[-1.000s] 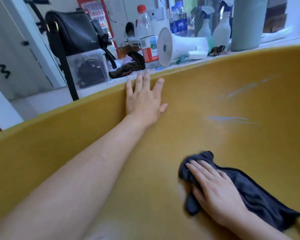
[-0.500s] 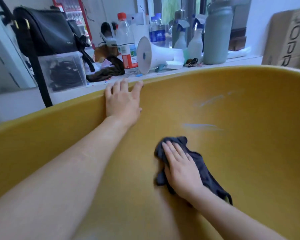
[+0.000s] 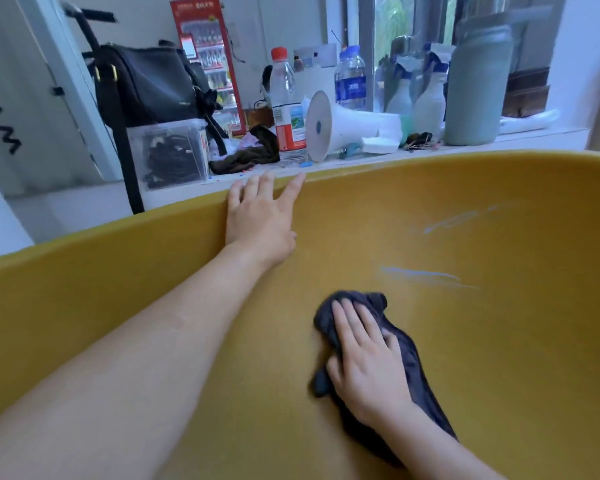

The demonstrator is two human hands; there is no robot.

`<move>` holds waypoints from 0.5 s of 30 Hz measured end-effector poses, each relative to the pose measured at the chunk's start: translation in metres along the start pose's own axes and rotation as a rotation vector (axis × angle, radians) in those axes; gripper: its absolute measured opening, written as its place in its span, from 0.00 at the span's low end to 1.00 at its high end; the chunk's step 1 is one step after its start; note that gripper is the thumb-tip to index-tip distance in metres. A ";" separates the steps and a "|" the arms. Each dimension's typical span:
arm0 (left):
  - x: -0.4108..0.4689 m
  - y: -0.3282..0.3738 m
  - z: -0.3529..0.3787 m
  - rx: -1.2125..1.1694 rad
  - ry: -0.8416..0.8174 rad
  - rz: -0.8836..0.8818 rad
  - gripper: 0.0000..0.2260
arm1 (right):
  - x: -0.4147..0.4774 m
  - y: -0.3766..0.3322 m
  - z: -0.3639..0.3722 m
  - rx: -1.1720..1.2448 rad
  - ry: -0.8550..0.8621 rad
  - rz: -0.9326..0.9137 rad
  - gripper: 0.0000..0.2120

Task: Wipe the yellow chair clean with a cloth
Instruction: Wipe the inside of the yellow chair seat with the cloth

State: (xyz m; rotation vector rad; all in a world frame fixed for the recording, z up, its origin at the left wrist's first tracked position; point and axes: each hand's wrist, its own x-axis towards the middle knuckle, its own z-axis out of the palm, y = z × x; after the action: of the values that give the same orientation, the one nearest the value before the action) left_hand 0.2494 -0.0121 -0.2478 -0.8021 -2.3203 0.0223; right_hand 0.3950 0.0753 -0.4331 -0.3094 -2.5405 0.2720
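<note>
Cloth [image 3: 409, 344] slid upward, right hand [image 3: 364, 358] flat

No legible text (labels blurred).

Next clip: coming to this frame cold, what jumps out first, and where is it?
The wide yellow chair fills the lower frame, with pale bluish streaks right of centre. The right hand presses a dark cloth flat on it just below those streaks, while the left hand rests near the chair's upper rim. Behind, a cluttered sill holds a white megaphone and a red-capped bottle.
</note>
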 end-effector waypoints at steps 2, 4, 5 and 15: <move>-0.001 0.000 -0.003 0.019 -0.053 -0.003 0.42 | -0.006 0.009 0.002 0.072 -0.053 0.012 0.33; -0.003 0.002 -0.006 0.007 -0.088 0.001 0.44 | 0.047 0.001 -0.016 0.109 0.004 0.034 0.32; -0.002 0.002 -0.006 0.008 -0.079 0.000 0.44 | 0.084 -0.007 -0.028 0.149 0.101 0.085 0.32; -0.001 -0.002 0.007 0.002 0.010 0.015 0.44 | 0.005 0.021 0.001 -0.046 0.022 0.016 0.31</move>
State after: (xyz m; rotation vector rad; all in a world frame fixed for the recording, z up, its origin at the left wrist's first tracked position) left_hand 0.2447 -0.0130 -0.2531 -0.8170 -2.3045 0.0274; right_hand 0.3933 0.0966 -0.4369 -0.3488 -2.5259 0.2153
